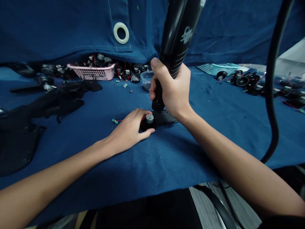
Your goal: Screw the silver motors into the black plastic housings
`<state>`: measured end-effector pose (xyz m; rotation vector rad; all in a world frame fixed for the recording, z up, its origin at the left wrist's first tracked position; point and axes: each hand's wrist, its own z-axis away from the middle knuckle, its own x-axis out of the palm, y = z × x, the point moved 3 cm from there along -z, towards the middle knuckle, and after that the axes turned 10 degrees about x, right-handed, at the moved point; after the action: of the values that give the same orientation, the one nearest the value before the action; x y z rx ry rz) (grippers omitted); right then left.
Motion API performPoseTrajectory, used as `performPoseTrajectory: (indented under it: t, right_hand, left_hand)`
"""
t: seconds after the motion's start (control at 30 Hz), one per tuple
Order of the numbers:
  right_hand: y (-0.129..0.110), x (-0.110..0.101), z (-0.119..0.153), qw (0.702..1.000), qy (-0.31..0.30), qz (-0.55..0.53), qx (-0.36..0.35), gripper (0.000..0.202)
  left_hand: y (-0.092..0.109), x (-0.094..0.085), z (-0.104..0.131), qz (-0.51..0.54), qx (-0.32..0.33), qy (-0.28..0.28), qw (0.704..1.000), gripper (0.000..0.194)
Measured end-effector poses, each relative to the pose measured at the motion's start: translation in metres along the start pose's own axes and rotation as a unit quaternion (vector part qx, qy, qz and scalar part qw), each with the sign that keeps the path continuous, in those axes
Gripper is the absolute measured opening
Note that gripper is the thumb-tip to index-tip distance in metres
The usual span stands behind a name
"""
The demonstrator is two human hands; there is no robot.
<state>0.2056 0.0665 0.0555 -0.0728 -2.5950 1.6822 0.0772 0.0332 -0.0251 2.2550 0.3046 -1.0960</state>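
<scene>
My right hand (175,89) is wrapped around a black electric screwdriver (177,35), tilted with its nose pointing down. The screwdriver's nose is just behind a small round silver motor (149,118); whether its tip touches anything is hidden. The motor sits on a black plastic part (166,117) lying on the cloth. Thumb and fingers of my left hand (130,128) close around the motor end of this part, pressing it from both sides. Red wires lead left from the motor to a small green circuit board (115,121).
Behind are a pink basket (95,72) of motor parts, a clear tub (146,78) of tiny dark pieces and a teal basket (216,68). Black plastic pieces (45,108) lie left, more parts (245,81) right. A thick black cable (271,95) hangs at right.
</scene>
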Motion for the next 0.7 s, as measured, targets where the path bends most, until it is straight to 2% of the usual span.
performPoseTrajectory:
  t: [0.4,0.7]
  right_hand:
    - [-0.0095,0.0101,0.0090,0.998,-0.059,0.006,-0.017,0.038]
    - [-0.0061,0.0052,0.0056,0.999,-0.032,-0.035,-0.006,0.042]
  left_hand:
    - [0.0027,-0.0002,-0.0003,-0.001,-0.003,-0.004,1.000,0.040]
    - [0.0024,-0.0026,0.0005,-0.017,0.008,-0.009,1.000,0.042]
